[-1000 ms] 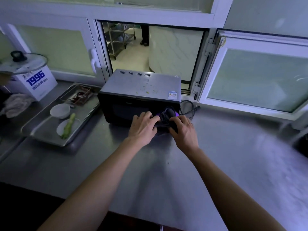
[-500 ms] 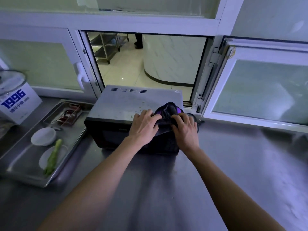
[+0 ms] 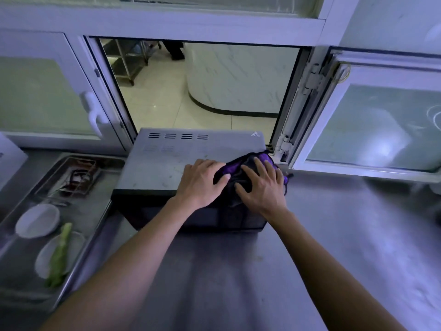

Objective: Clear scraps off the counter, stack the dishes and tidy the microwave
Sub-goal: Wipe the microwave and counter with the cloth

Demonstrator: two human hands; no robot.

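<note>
**Microwave top under the cloth, dishes not yet stacked**

Nearest, only bare steel counter [image 3: 238, 283] between the two forearms, with no scraps visible on that stretch; judged largely cleared there, though dim light and blur could have hidden small bits.

Further in, both hands pressed flat on a dark purple-and-black cloth [image 3: 248, 172] bunched at the front right corner of the microwave [image 3: 167, 163] top. Left hand [image 3: 202, 182] spread, palm down, fingertips on the cloth's left edge and the rest on the metal lid. Right hand [image 3: 262, 185] splayed over the cloth, pinning it rather than clenching it. Read as mid-wipe. Faint specks and smears seen on the grey lid left of the hands, so that part probably left to do.

Off to the left, in the steel tray [image 3: 95, 225]: a small white bowl [image 3: 37, 220] and a white plate [image 3: 59, 254] lying side by side, not stacked, with a green vegetable stalk [image 3: 59, 254] across the plate. Behind them a wire rack [image 3: 78, 177] holding something reddish, unclear what. Stacking and that scrap judged outstanding.

Beyond the microwave, the serving hatch [image 3: 202, 87] open onto a tiled floor.
</note>
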